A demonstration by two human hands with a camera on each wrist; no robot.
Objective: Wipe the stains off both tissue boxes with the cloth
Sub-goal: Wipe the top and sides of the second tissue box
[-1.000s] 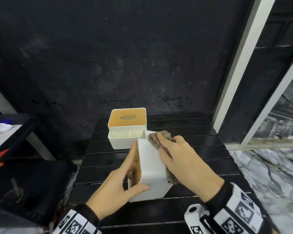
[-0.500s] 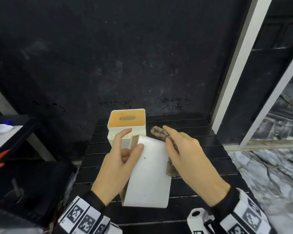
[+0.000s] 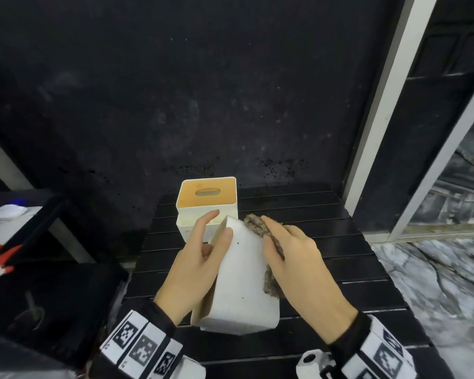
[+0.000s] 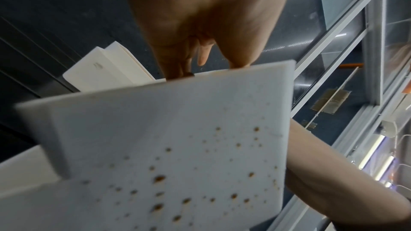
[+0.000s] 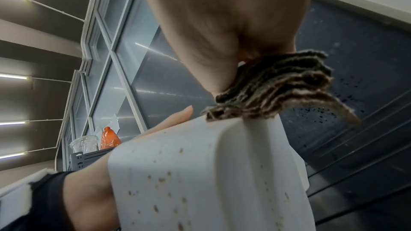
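Two tissue boxes were on the black slatted table (image 3: 326,242), and only one of them was being handled. The near tissue box (image 3: 241,280), white and tipped onto its side, leaned up off the slats with its open wooden face turned to the person's left. The left hand (image 3: 195,272) gripped it from that side, the thumb laid over the upper white face and the fingers reaching round the edge, the forefinger stretched out toward the far box. From the left wrist view, brown specks were scattered thickly across the box's lower white face (image 4: 177,155). The right hand (image 3: 298,269) pressed a folded brown cloth (image 3: 260,228) flat against the right side of the box, near its top corner; the fingers lay nearly straight over the cloth, and part of it hung out below the palm. The right wrist view showed the cloth (image 5: 278,90) bunched in layers at the box's rounded edge, with more brown spots on the faces below it. The far tissue box (image 3: 207,212) stood upright just behind the held one, white-walled, its tan lid with the oval slot facing up, near the dark wall (image 3: 175,91).
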